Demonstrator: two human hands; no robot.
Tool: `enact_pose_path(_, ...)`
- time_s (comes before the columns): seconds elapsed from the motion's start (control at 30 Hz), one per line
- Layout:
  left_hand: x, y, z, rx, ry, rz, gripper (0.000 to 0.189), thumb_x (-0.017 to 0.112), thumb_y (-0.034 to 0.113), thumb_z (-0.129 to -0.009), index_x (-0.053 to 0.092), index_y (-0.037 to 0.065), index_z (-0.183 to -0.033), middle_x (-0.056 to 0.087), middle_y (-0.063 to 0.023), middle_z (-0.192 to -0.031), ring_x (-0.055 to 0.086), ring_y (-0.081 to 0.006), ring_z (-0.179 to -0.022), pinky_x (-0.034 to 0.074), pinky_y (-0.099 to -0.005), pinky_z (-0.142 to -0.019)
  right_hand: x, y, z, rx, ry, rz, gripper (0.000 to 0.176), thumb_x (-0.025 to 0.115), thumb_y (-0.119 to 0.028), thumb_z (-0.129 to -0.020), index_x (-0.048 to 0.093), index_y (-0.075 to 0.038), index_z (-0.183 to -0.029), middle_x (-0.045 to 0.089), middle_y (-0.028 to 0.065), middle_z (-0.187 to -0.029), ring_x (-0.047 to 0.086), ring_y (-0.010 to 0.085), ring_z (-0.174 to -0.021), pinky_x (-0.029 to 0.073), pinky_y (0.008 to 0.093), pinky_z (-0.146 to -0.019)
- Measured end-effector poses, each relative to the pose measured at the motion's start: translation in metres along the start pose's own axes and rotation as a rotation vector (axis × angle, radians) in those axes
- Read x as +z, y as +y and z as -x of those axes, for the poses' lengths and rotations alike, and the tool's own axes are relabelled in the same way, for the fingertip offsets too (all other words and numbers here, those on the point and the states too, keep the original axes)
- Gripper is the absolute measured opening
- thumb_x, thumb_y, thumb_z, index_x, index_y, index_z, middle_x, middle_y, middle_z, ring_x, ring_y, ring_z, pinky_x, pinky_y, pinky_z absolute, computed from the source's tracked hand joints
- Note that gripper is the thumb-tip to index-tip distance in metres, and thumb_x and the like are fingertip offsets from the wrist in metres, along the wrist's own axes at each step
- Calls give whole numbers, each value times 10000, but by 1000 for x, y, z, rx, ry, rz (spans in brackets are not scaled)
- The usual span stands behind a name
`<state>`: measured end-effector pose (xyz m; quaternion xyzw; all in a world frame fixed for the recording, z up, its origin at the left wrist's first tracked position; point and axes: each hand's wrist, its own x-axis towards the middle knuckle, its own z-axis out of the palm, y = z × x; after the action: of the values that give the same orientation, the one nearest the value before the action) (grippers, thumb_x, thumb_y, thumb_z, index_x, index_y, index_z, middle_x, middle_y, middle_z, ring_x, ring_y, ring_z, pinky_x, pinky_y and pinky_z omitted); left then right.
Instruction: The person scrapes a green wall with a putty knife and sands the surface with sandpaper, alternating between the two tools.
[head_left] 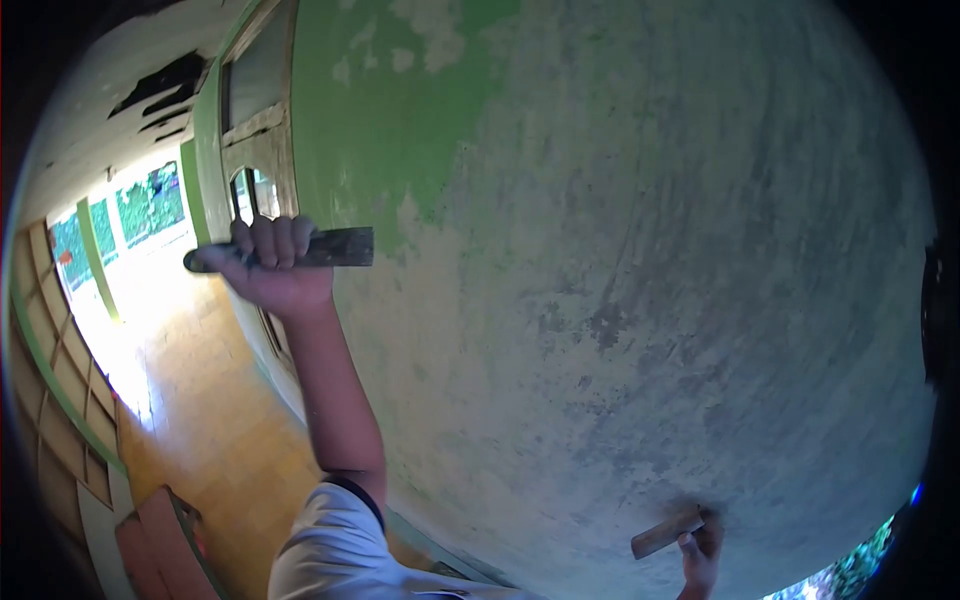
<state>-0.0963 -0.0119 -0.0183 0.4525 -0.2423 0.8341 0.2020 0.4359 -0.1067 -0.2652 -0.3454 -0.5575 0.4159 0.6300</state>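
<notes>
My left hand is raised and closed around a dark scraper. Its flat blade points right and rests against the wall, at the edge of a patch of green paint. Most of the wall is bare grey plaster with faint green traces. At the bottom right my right hand grips a short wooden piece held against the wall. A white sleeve covers my left upper arm.
A green door frame with glass panes stands just left of the scraper. Beyond it a corridor with a yellowish tiled floor runs along bright windows. The ceiling has broken holes. A reddish-brown object lies at the bottom left.
</notes>
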Motion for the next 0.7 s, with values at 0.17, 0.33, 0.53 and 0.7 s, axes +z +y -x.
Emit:
enact_pose_path(0.17, -17, -4, 4, 82, -198, 190, 490, 407, 515, -898, 332, 169, -559, 252, 46, -440, 208, -73, -392, 191, -236, -424, 13, -7, -1, 19, 51, -29, 539, 775, -223, -717, 530, 28, -1127, 602, 80, -986, 567, 166, -904, 440, 287, -784)
enact_pose_path(0.33, -24, -51, 15, 59, -29, 101, 444, 416, 400, -903, 310, 169, -540, 256, 36, -425, 193, -76, -379, 183, -242, -414, 9, -4, -2, 9, 29, -22, 525, 772, -222, -721, 535, 25, -1118, 603, 82, -994, 569, 175, -915, 440, 295, -795)
enact_pose_path(0.53, -34, -27, 3, 110, -148, 251, 384, 389, 364, -910, 350, 155, -589, 263, 20, -436, 188, -92, -388, 176, -257, -417, -10, 15, 8, 1, 96, 0, 615, 763, -243, -721, 477, 13, -1202, 559, 80, -1106, 524, 192, -1028, 382, 340, -911)
enact_pose_path(0.7, -30, -61, 8, 22, -115, 91, 344, 377, 305, -894, 340, 155, -586, 265, 37, -443, 199, -88, -386, 197, -248, -417, 3, -3, 3, 34, 85, 6, 384, 668, -101, -804, 541, 2, -1151, 560, 55, -1106, 523, 158, -980, 402, 306, -881)
